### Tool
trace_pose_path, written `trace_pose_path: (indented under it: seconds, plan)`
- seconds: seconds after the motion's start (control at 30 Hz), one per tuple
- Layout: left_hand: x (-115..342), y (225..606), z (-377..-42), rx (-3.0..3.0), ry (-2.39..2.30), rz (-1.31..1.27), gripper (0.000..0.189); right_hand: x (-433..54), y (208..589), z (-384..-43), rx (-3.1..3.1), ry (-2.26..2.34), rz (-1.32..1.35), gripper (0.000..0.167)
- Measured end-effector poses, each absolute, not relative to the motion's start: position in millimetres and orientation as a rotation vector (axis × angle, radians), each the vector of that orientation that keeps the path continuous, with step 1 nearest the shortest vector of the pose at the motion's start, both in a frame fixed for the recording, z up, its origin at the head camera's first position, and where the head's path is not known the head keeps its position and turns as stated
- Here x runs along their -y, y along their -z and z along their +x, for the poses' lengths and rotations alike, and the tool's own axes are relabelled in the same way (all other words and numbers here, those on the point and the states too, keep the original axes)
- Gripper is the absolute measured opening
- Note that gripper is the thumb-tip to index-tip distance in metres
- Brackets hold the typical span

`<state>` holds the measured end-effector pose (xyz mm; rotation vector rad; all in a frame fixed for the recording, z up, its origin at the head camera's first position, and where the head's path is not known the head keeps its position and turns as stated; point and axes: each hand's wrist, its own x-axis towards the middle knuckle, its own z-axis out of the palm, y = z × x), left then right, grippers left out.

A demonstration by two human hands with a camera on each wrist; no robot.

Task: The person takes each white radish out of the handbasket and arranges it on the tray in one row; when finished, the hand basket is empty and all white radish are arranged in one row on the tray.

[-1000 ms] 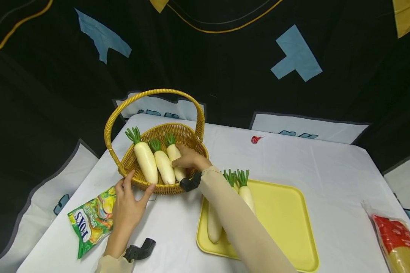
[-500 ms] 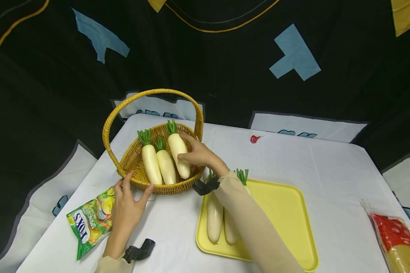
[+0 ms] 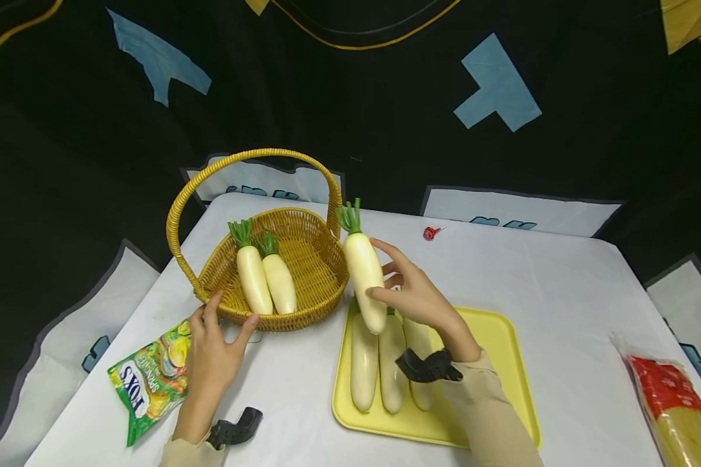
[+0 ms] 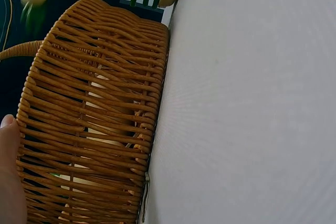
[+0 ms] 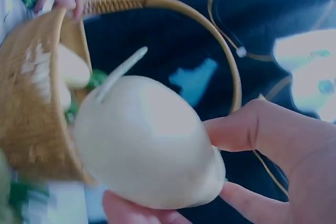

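Note:
My right hand [image 3: 416,295] holds a white radish [image 3: 363,275] with a short green top, raised over the back left of the yellow tray [image 3: 491,402]. In the right wrist view, its thumb and fingers close around the radish [image 5: 147,140], whose thin root tip points at the camera. At the front left rim of the wicker basket [image 3: 312,311], my left hand [image 3: 216,357] grips the edge. The left wrist view shows only its thumb [image 4: 10,171] against the basket side. Two more white radishes [image 3: 252,279] lie inside the basket; several others [image 3: 363,370] lie on the tray.
A green Fox's candy bag [image 3: 152,379] lies left of my left hand. The tall basket handle [image 3: 257,154] arches upward. A red lollipop [image 3: 430,233] is at the back, and a red and yellow packet [image 3: 674,408] lies at the right table edge.
My right hand has lifted one radish out of the basket and carried it right, over the tray. The two remaining radishes have shifted slightly. My left hand stays at the rim.

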<state>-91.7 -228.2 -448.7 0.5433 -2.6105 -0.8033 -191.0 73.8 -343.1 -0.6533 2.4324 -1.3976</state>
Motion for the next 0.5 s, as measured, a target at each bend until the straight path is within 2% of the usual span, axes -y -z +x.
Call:
trace_pose_path:
  seconds: [0.27,0.5]
  plan:
    - [229.3,446.6,-91.4,2.619,0.791,0.544,0.079,-147.6,374.3,-165.9,-2.507,1.445,-0.398,0.072]
    - [228.7,446.9,-90.8,2.618,0.813,0.548,0.080,-180.3,402.9,-150.5,-2.470,1.417,-0.205,0.072]
